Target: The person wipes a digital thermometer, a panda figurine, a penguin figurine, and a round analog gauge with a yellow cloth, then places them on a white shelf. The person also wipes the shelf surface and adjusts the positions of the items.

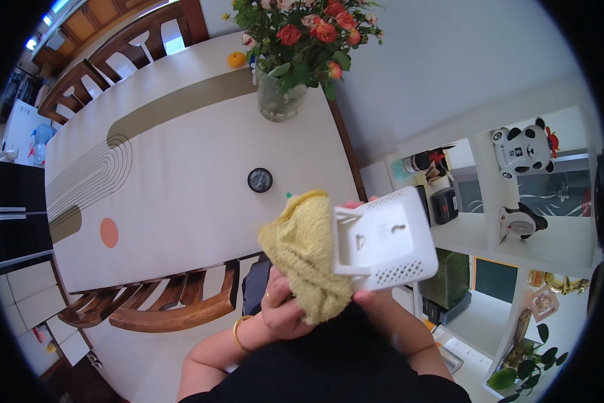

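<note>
My left hand (pixel 284 307), with a ring on a finger and a gold bangle at the wrist, grips a fuzzy yellow cloth (pixel 307 252). The cloth lies against the left edge of a white plastic device (pixel 387 242) with rounded corners, rows of vent holes and a fold-out stand or recess on the face turned up. My right hand (pixel 370 297) holds this device from beneath and at its lower edge; most of its fingers are hidden behind it. What kind of device it is, I cannot tell.
Ahead is a table with a pale cover (pixel 196 176), bearing a small round black dial gauge (pixel 259 180), a glass vase of flowers (pixel 280 98) and an orange fruit (pixel 236 60). Wooden chairs (pixel 176 307) flank it. On the right, white shelves (pixel 483 224) hold a panda figure (pixel 523 150) and other items.
</note>
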A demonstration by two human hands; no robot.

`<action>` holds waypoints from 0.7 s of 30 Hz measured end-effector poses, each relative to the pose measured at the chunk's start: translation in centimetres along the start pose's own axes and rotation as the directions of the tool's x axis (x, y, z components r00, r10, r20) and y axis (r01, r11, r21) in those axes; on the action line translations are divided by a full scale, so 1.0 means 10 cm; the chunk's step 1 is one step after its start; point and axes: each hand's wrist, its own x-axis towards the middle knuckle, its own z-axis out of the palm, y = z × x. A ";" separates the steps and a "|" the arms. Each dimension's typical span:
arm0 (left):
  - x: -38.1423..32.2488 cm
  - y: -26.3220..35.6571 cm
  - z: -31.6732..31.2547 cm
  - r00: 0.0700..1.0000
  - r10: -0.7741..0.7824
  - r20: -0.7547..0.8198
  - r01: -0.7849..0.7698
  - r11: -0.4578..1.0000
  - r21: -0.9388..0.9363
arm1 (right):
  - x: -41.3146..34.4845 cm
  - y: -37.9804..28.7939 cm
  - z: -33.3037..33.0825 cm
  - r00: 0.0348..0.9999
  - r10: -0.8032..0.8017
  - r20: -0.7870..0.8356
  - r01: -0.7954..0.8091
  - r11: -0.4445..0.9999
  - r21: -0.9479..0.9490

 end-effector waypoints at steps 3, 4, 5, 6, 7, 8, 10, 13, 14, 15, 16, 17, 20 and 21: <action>-0.01 -0.07 0.00 0.998 0.063 -0.005 -0.063 0.998 0.002 | -0.06 0.01 -0.01 0.998 0.061 0.003 -0.061 0.998 0.013; -0.04 -0.11 0.01 0.999 0.034 -0.017 -0.034 0.999 0.005 | -0.08 -0.04 -0.06 0.996 0.055 0.064 -0.057 0.998 0.035; -0.06 -0.15 0.01 1.000 0.004 -0.030 -0.004 1.000 0.007 | -0.07 -0.08 -0.11 0.987 0.028 0.159 -0.023 0.999 -0.033; -0.11 -0.20 0.03 0.996 -0.071 -0.048 0.072 0.997 0.008 | -0.06 -0.12 -0.16 0.967 0.005 0.254 0.019 0.995 -0.095; -0.16 -0.20 0.04 0.974 -0.213 -0.080 0.205 0.974 -0.101 | -0.06 -0.14 -0.19 0.938 -0.011 0.347 0.068 0.986 -0.152; -0.20 -0.20 0.05 0.927 -0.356 -0.114 0.325 0.919 -0.223 | -0.07 -0.11 -0.20 0.944 0.021 0.329 0.014 0.994 -0.105; -0.24 -0.23 0.02 0.795 -0.587 -0.151 0.471 0.756 -0.455 | -0.07 -0.13 -0.19 0.960 0.063 0.273 -0.103 0.986 0.133; -0.14 -0.31 -0.16 0.748 -0.657 -0.090 0.447 0.600 -0.664 | -0.07 -0.21 -0.17 0.944 0.211 0.253 -0.296 0.879 0.374; 0.00 -0.25 -0.25 0.804 -0.594 -0.033 0.459 0.656 -0.599 | -0.06 -0.23 -0.20 0.924 0.256 0.283 -0.355 0.850 0.390; 0.15 -0.18 -0.34 0.847 -0.530 0.027 0.462 0.711 -0.531 | -0.05 -0.25 -0.19 0.900 0.301 0.316 -0.415 0.816 0.403; 0.29 -0.12 -0.34 0.896 -0.438 0.066 0.409 0.762 -0.502 | -0.18 -0.19 -0.29 0.876 0.370 0.309 -0.464 0.822 0.331; 0.43 -0.07 -0.34 0.934 -0.341 0.105 0.348 0.805 -0.481 | -0.32 -0.13 -0.39 0.848 0.438 0.299 -0.514 0.818 0.259; 0.75 -0.12 -0.31 0.972 0.125 0.199 -0.089 0.979 -0.181 | -0.46 0.02 -0.54 0.706 0.590 0.392 -0.614 0.785 -0.075; 0.77 -0.17 -0.30 0.977 0.077 0.199 -0.046 0.987 -0.155 | -0.38 -0.09 -0.51 0.708 0.578 0.406 -0.569 0.807 -0.157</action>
